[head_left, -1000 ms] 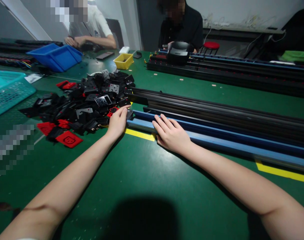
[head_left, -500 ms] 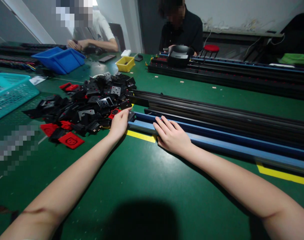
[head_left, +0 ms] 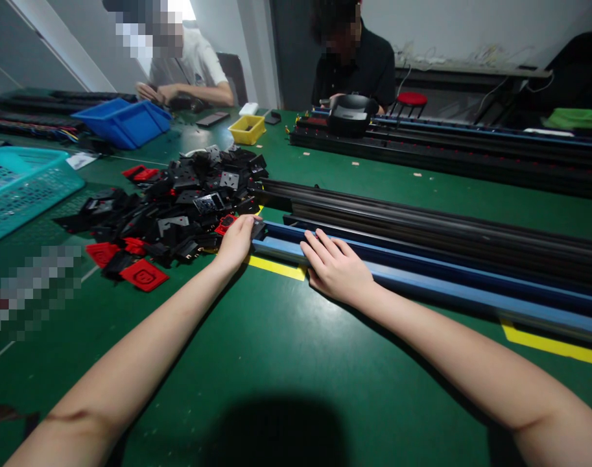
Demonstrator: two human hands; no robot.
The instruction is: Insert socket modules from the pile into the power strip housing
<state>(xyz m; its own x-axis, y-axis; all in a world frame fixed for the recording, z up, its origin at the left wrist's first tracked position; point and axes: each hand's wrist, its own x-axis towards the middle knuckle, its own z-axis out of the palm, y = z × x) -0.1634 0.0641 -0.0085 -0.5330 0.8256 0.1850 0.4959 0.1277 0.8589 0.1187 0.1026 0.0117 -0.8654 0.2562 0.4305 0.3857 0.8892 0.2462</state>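
A long blue channel rail (head_left: 422,280) runs from the middle of the table out past the right edge of the view. At its left end, my left hand (head_left: 235,242) is closed on a small black plastic piece (head_left: 259,229), which sits at the mouth of the channel. The palm and most of the fingers hide how far in the piece goes. My right hand (head_left: 337,266) lies across the rail, fingers stretched out and fingertips over the channel. Close to my left hand is a pile of black socket-like modules (head_left: 179,224), some with red faces (head_left: 144,275).
Black rails (head_left: 422,224) lie behind the blue one. Yellow tape strips (head_left: 279,267) mark the green table (head_left: 276,363). A teal basket (head_left: 28,188), a blue bin (head_left: 125,123) and a yellow tray (head_left: 247,130) stand to the left and back. Two people sit across the table.
The view has shifted slightly, so the table's things appear a little lower and farther right. Both hands keep their places at the blue rail.
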